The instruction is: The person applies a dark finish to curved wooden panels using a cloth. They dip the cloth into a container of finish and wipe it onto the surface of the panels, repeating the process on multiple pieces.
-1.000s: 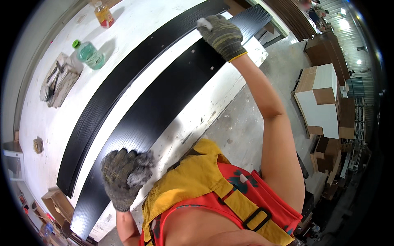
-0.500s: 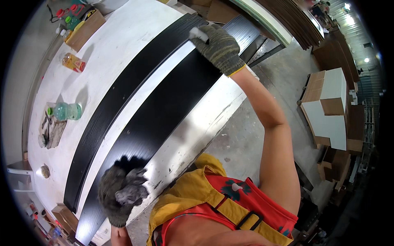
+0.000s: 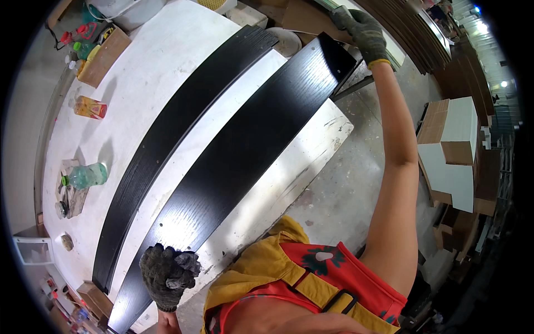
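Two long black boards with a wood-grain surface lie side by side on a white worktable. The nearer board stretches from lower left to upper right; the farther board runs roughly alongside it. My left hand, in a dark knitted glove, is at the lower end of the nearer board, closed on a crumpled dark grey rag. My right hand, gloved in grey-green knit with a yellow cuff, is just beyond that board's upper end. Its fingers grip a small pale grey piece, whose kind I cannot make out.
On the white worktable are a green-capped bottle, an orange-labelled bottle and a cardboard box beside several bottles. Stacked brown panels stand at the upper right. White and brown cabinet pieces are on the floor at right.
My right hand has moved up and right, off the nearer board's surface to past its far end. My left hand has shifted slightly down, still holding the rag. The view has shifted somewhat.
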`<state>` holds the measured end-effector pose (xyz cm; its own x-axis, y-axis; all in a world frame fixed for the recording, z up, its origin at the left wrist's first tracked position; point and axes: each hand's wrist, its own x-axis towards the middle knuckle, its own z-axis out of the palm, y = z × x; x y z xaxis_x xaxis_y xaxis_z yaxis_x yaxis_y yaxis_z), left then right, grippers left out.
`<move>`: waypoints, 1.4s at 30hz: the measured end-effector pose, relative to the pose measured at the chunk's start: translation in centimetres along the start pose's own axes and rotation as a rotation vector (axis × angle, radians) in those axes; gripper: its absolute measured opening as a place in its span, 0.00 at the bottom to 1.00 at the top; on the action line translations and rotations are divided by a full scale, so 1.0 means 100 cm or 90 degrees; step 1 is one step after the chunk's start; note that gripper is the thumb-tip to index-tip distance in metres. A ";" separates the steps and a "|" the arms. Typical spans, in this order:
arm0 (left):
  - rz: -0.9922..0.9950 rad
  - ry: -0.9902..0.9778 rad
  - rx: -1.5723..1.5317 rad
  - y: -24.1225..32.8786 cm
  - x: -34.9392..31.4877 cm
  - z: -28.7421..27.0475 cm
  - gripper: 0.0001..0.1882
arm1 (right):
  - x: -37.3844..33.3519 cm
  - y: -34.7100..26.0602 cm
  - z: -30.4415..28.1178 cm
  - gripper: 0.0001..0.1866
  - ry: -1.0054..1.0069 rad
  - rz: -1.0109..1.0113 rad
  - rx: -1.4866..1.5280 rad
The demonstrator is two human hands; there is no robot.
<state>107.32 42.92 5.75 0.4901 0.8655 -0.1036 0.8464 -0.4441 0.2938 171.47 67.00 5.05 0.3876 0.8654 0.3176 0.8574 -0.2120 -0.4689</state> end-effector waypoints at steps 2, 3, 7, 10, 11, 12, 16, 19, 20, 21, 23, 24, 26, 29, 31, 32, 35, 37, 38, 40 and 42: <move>0.008 -0.003 -0.020 0.002 0.002 -0.001 0.26 | -0.005 0.003 0.002 0.28 -0.006 0.042 0.087; 0.008 0.000 -0.014 0.001 0.002 0.000 0.26 | -0.004 0.007 0.004 0.29 -0.019 0.018 0.016; 0.002 -0.017 0.013 0.002 0.008 -0.002 0.25 | -0.008 0.000 0.021 0.31 -0.002 -0.047 -0.182; 0.004 0.011 0.013 0.007 0.008 -0.002 0.22 | -0.023 -0.041 0.015 0.31 -0.123 -0.052 -0.132; 0.007 0.030 0.009 0.008 0.008 0.000 0.22 | -0.034 -0.059 0.015 0.31 -0.163 -0.085 -0.089; 0.017 0.025 0.013 0.008 0.010 0.000 0.21 | -0.041 -0.067 0.012 0.31 -0.198 -0.112 -0.050; 0.021 0.022 0.002 0.005 0.009 0.001 0.18 | -0.037 -0.040 0.020 0.31 -0.084 -0.077 -0.107; 0.045 0.058 -0.035 0.004 0.010 -0.001 0.17 | -0.027 -0.040 0.007 0.32 -0.051 -0.015 -0.172; 0.062 0.074 -0.049 0.003 0.012 -0.001 0.17 | -0.035 -0.047 0.006 0.30 -0.086 0.111 -0.090; 0.058 0.071 -0.047 0.002 0.010 0.000 0.17 | -0.043 -0.051 0.011 0.29 -0.076 -0.008 -0.105; 0.058 0.062 -0.049 -0.003 0.008 0.001 0.17 | -0.061 -0.054 0.017 0.28 -0.055 -0.241 -0.140; 0.049 0.060 -0.049 0.000 0.005 0.002 0.17 | -0.078 -0.079 0.020 0.26 -0.073 -0.255 -0.101; 0.043 0.060 -0.054 0.002 0.005 0.001 0.18 | -0.090 -0.102 0.020 0.23 -0.104 -0.258 -0.068; 0.067 0.080 -0.076 0.000 0.008 -0.001 0.18 | -0.045 -0.059 0.012 0.27 -0.114 -0.182 -0.174; 0.078 0.074 -0.071 -0.003 0.008 0.000 0.19 | -0.037 -0.049 -0.001 0.35 -0.106 0.016 -0.123; 0.084 0.072 -0.067 -0.004 0.009 0.001 0.19 | -0.030 -0.031 0.002 0.37 -0.075 0.006 -0.178; 0.072 0.063 -0.065 -0.002 0.007 0.001 0.20 | -0.046 -0.081 0.001 0.32 -0.244 -0.021 -0.126; 0.055 0.058 -0.059 -0.002 0.004 0.004 0.21 | -0.074 -0.084 0.021 0.20 -0.134 -0.297 -0.078; 0.048 0.056 -0.058 -0.002 0.003 0.004 0.22 | -0.091 -0.094 0.027 0.20 -0.103 -0.332 -0.094; 0.057 0.068 -0.067 -0.001 0.004 0.000 0.23 | -0.101 -0.110 0.029 0.21 -0.157 -0.296 -0.012; 0.054 0.076 -0.051 0.006 0.009 -0.004 0.17 | -0.079 -0.082 0.025 0.25 -0.229 -0.171 0.212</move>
<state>108.16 43.53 6.17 0.5269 0.8491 0.0372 0.7814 -0.5011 0.3719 160.51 63.01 4.36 -0.0193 0.9820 0.1878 0.7341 0.1415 -0.6641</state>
